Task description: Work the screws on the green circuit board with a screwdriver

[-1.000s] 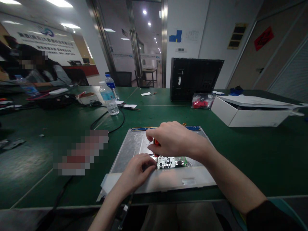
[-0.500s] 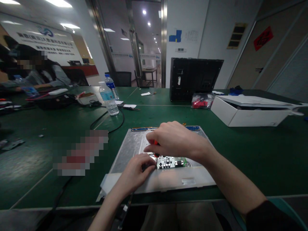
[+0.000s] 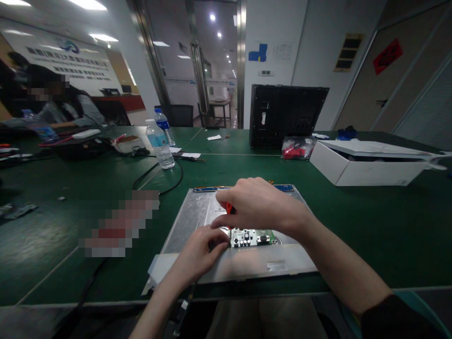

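A silver metal panel (image 3: 190, 221) lies flat at the near edge of the green table (image 3: 353, 212). A small green circuit board (image 3: 252, 237) is mounted on it near the front. My right hand (image 3: 257, 205) is closed around a red-handled screwdriver (image 3: 229, 208), held upright over the board's left end. My left hand (image 3: 197, 252) rests on the panel just left of the board, its fingers curled and pinched at the screwdriver's tip; what they hold is hidden.
A black monitor housing (image 3: 287, 115) stands at the back, with a bag of red parts (image 3: 298, 147) and an open white box (image 3: 367, 162) to its right. Two water bottles (image 3: 159, 143) and black cables (image 3: 155, 172) lie at the left. Another person (image 3: 52, 103) sits far left.
My right hand's fingers have shifted slightly around the screwdriver handle, as in a turn. Both hands stay in place over the board.
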A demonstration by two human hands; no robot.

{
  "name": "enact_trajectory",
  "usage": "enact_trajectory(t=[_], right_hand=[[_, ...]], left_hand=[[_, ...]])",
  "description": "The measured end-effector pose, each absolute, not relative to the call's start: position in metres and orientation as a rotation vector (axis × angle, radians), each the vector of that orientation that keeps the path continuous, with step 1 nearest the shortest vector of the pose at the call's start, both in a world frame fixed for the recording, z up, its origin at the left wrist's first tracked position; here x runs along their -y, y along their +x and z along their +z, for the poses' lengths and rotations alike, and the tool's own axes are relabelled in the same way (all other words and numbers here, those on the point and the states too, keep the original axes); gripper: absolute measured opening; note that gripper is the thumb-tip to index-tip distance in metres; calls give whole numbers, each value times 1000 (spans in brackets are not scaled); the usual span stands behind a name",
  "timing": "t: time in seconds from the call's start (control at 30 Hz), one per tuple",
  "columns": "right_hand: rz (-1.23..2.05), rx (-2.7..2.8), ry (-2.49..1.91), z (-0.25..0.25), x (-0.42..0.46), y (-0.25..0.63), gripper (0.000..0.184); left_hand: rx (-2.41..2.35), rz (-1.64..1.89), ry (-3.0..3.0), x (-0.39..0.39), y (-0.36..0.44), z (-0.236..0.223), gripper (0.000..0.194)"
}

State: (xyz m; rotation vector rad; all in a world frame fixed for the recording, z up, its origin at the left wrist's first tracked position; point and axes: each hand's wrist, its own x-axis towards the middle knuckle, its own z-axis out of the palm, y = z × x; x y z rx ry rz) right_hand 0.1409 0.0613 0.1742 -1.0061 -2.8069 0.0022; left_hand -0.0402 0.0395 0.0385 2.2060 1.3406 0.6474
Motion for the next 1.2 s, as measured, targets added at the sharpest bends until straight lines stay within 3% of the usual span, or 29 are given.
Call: enact_trajectory(t=[0.07,0.2,0.53,0.67,0.83,1.13,1.2], right_hand=[[6,2814,-1039,174,-62,141,34],[-17,2806,-1021,173,-63,141,18],[45,2826,-925,171,-65,142,21],[32,2814,-1005,171,-67,140,31],[4,2818,-997,171,-65,140,19],[51,2822,-905,173,-62,141,21],[15,2807,-950,173,-63,140,28]], left_hand=[[-1323,649,2208,-40,-40,40,13],[-1331,655,2210,-40,-39,41,12],[-1332,661,2207,-40,-41,37,12],[-1338,618,2191,-40,-40,39,13],[-1318,678,2205,-40,-40,41,13],[-1340,678,2206,-41,-41,36,11],[-1343,656,2200,-41,-41,36,12]])
